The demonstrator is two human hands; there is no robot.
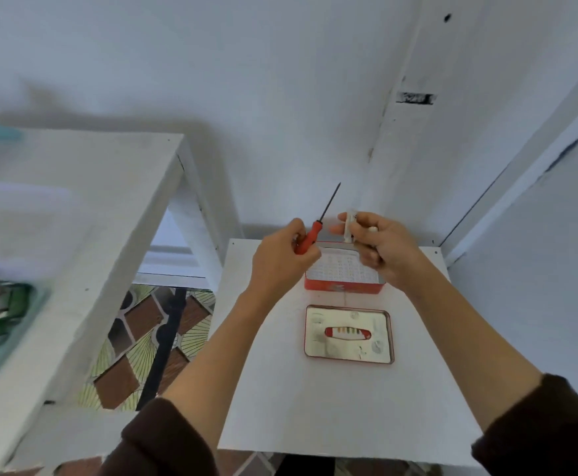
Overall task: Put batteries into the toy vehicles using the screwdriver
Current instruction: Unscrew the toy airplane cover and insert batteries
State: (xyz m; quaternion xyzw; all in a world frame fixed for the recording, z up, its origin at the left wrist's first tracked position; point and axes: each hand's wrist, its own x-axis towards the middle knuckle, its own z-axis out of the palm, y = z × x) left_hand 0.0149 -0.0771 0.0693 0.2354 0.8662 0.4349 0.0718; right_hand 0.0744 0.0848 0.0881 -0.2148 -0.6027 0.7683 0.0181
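Far left, a white shelf unit (85, 207) carries blurred items I cannot identify. My left hand (279, 259) grips the screwdriver (309, 237) by its red handle, fingers curled round it, the thin dark shaft pointing up and away toward the wall. Judgement: light tool, stiff shaft, smooth plastic handle that could turn in the palm; hold it at the thick part of the handle, not on the shaft. Just to its right, my right hand (382, 247) pinches a small pale object (349, 226), fingers curled on it; whether it is a toy vehicle or a battery cover I cannot tell. It looks light and hard, likely thin plastic, so hold it by its edges without squeezing. Both hands hover above a red tin (342, 288) on the white table (280, 389); the tin's lid (349, 334) lies nearer to me, inner side up, apart from the tin. No batteries are plainly visible.
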